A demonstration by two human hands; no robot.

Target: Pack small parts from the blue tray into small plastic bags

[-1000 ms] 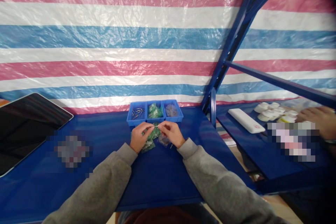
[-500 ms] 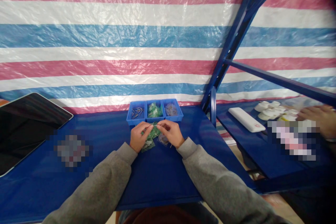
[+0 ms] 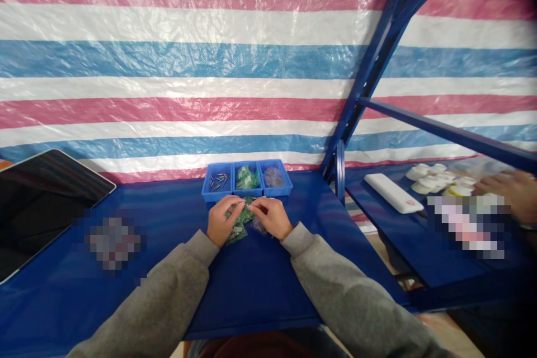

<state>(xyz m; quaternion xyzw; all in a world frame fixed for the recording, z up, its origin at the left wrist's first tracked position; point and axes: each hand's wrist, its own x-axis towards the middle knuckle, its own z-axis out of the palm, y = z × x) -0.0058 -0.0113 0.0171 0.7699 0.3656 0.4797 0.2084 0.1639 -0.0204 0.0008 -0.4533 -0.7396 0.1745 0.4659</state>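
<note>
My left hand [image 3: 223, 220] and my right hand [image 3: 273, 218] are close together over the blue table, thumbs and fingertips pinched. Whatever is between the fingertips is too small to make out. Small green plastic packets [image 3: 237, 231] lie under and between the hands. Beside them, partly covered by my right hand, are clear packets [image 3: 259, 226]. Just beyond my hands stand three joined blue bins. Thin metal pins [image 3: 220, 181] lie in the left bin, green packets [image 3: 247, 178] fill the middle one, and clear pieces [image 3: 274, 177] sit in the right one.
A dark flat screen [image 3: 46, 207] lies at the left, near a blurred-out patch [image 3: 113, 241]. A blue metal frame [image 3: 364, 84] rises at the right. Past it, a second table holds a white box [image 3: 393, 193], white round pieces [image 3: 432, 178] and another person's hand [image 3: 509, 190].
My fingertips have shifted slightly, with the right ones dropping a little. A thin piece seen between both hands before no longer shows clearly. The other person's hand has moved a little.
</note>
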